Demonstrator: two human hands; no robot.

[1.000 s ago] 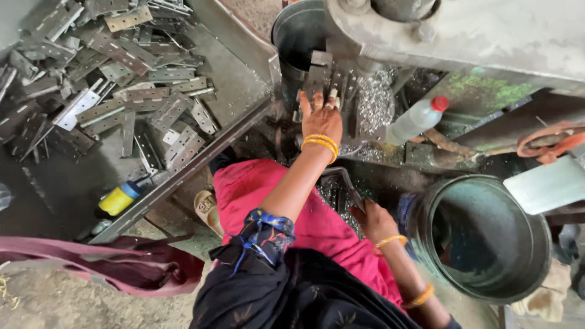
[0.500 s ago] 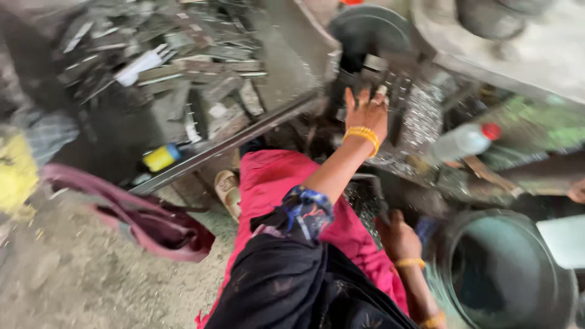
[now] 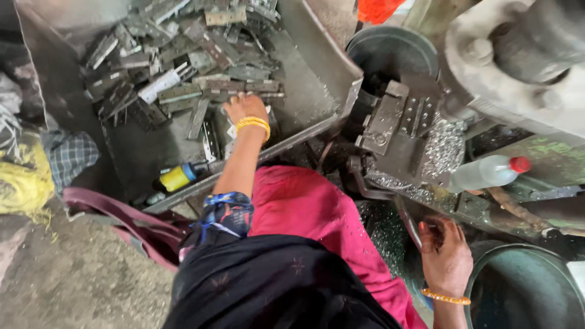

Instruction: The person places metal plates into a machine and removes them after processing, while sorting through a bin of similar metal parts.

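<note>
Well inside tray rim (image 3: 317, 125), left hand (image 3: 245, 109).

Dusty grey concrete floor (image 3: 73, 286), green-stained workbench (image 3: 548, 161), heavy grey machine housing (image 3: 518, 67), flat daylight

soft daylight fills the scene, with no hard glare, and it is brightest on the grey metal tray (image 3: 304, 55) and the pale machine body (image 3: 518, 67) at the top right. dark shadow sits under the machine and inside the round bin (image 3: 524, 292) at the bottom right. the middle is fairly sharp, but the corners look smeared and stretched, and the yellow cloth (image 3: 21, 183) at the left edge is blurry.
</note>
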